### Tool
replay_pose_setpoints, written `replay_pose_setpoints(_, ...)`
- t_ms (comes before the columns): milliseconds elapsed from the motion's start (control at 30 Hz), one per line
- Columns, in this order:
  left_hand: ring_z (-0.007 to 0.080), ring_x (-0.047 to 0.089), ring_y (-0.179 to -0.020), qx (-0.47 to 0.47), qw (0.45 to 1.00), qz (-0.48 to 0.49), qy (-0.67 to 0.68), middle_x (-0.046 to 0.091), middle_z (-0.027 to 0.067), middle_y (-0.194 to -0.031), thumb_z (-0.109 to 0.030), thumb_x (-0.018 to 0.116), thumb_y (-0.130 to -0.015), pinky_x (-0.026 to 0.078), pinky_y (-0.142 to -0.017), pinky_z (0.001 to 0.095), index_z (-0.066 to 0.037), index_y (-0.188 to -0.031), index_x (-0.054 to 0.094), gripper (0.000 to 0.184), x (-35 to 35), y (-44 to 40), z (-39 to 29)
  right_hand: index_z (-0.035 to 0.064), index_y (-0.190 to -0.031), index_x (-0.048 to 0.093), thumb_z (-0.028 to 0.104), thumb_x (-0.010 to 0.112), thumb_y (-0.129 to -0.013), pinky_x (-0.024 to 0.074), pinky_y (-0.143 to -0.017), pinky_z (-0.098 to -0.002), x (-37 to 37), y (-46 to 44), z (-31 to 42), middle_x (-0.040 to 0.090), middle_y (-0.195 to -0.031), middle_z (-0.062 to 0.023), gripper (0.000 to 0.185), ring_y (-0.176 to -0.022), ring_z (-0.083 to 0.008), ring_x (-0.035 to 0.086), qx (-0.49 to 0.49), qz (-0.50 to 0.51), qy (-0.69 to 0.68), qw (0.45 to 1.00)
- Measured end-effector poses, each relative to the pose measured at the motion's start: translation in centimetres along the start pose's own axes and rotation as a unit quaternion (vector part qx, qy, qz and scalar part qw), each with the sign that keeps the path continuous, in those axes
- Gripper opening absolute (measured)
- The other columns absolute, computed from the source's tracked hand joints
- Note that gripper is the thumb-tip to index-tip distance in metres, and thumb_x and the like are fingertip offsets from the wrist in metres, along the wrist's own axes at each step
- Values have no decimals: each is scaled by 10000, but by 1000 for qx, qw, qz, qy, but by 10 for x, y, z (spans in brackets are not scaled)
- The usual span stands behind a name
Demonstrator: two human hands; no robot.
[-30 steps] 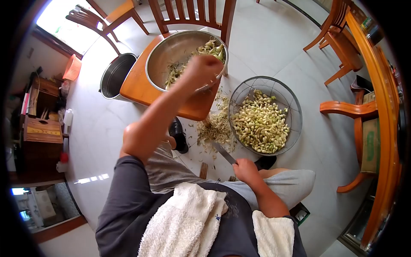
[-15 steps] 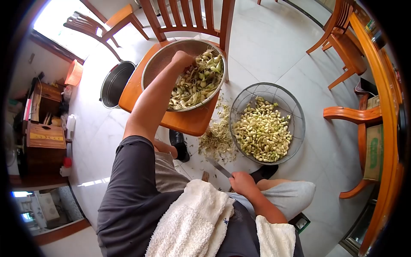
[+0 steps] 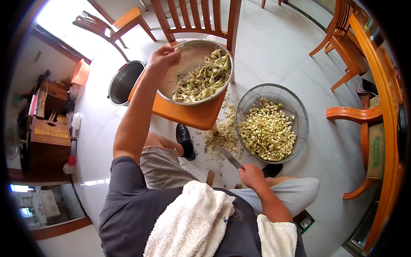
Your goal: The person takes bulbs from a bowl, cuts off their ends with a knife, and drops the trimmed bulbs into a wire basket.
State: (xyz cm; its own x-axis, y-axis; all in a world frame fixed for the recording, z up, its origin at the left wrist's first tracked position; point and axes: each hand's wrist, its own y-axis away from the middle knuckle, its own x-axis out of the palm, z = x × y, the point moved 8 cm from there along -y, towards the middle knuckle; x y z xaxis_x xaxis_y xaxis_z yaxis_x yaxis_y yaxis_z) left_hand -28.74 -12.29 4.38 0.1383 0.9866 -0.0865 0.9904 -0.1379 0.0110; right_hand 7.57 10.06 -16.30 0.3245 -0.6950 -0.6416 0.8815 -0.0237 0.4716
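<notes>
My left hand [image 3: 164, 60] is raised over the left rim of a metal basin [image 3: 188, 50], fingers pinched on what looks like a small pale bulb [image 3: 177, 49], partly hidden. In the basin lies a heap of untrimmed scallion-like bulbs [image 3: 205, 79] with dry stalks and roots. My right hand [image 3: 251, 175] grips a knife [image 3: 229, 156] by its handle in front of my lap, blade pointing up and left. Right of the blade, a round mesh basket [image 3: 303, 122] on the floor holds many trimmed pale bulbs [image 3: 267, 130].
The basin rests on a wooden chair [image 3: 188, 115]. Trimmings [image 3: 222, 136] are scattered on the tiles below it. A dark bucket [image 3: 124, 83] stands left of the chair. At the right are a wooden armchair [image 3: 353, 113] and a table edge [image 3: 385, 85]. A white towel [image 3: 188, 218] hangs over my front.
My left hand has come up out of the heap to the basin's left rim, with a small bulb at its fingertips. My right hand still holds the knife.
</notes>
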Motion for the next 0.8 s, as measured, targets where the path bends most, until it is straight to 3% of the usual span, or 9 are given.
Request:
replay_pose_setpoints(67,153,625,-737,-3,999,41,16,634,104,-831,-86,680,-807,507,-681,254,40,-1016,573,266,-2,47,-3,39,-817,620,267,524,-839,459,-689,-507,-12,4,4,622,-794,-218,248,-785,-415,594,-11,-36,-10,999)
replay_pose_setpoints(100,165,633,-765,12,990,97,98,643,110,-854,-67,684,-817,515,-696,264,38,-1012,577,246,-1,65,12,37,-812,627,266,541,-835,461,-675,-492,-18,7,8,618,-788,-219,245,-776,-410,595,-24,-59,-30,998)
replay_pose_setpoints(233,169,640,-763,-69,957,134,248,655,111,-877,-40,648,-848,530,-658,279,14,-1006,598,175,24,161,63,24,-804,653,229,625,-819,460,-594,-408,-51,31,30,602,-745,-211,207,-706,-375,600,-70,-145,-126,979)
replay_pose_setpoints(300,163,638,-759,-122,937,142,295,658,101,-855,-44,618,-873,522,-644,269,10,-997,605,136,42,195,90,8,-919,662,102,640,-820,457,-570,-351,-67,47,52,592,-701,-150,138,-613,-317,576,-144,-219,-177,949)
replay_pose_setpoints(367,160,634,-751,-145,923,137,329,658,99,-848,-52,613,-879,512,-634,268,13,-998,603,136,56,220,111,-22,-996,646,12,632,-805,446,-567,-288,-75,61,71,599,-730,-111,194,-605,-153,540,-220,-270,-194,917)
replay_pose_setpoints(467,150,623,-730,-170,907,145,357,659,87,-876,-38,628,-867,502,-631,259,10,-984,603,130,71,243,128,22,-1057,653,-5,648,-736,469,-610,-351,-76,73,89,606,-792,-102,322,-672,-270,581,-306,-307,-105,895)
replay_pose_setpoints(533,156,629,-765,-202,901,122,365,655,86,-904,13,626,-844,506,-662,274,5,-999,593,158,75,253,139,36,-1087,647,0,655,-709,470,-615,-347,-74,77,99,602,-819,-89,380,-690,-258,578,-344,-327,-47,879)
replay_pose_setpoints(633,186,643,-843,-216,902,128,352,636,107,-964,-25,635,-834,527,-782,316,25,-1048,566,230,82,265,141,49,-1108,645,34,670,-688,469,-613,-342,-70,78,102,585,-815,-69,421,-694,-244,567,-364,-337,9,868)
replay_pose_setpoints(800,188,637,-883,-200,892,159,374,630,102,-974,-35,634,-833,526,-778,311,5,-1058,565,239,91,272,144,55,-1109,641,53,664,-693,462,-596,-350,-67,77,100,561,-781,-59,416,-684,-240,551,-353,-327,33,876)
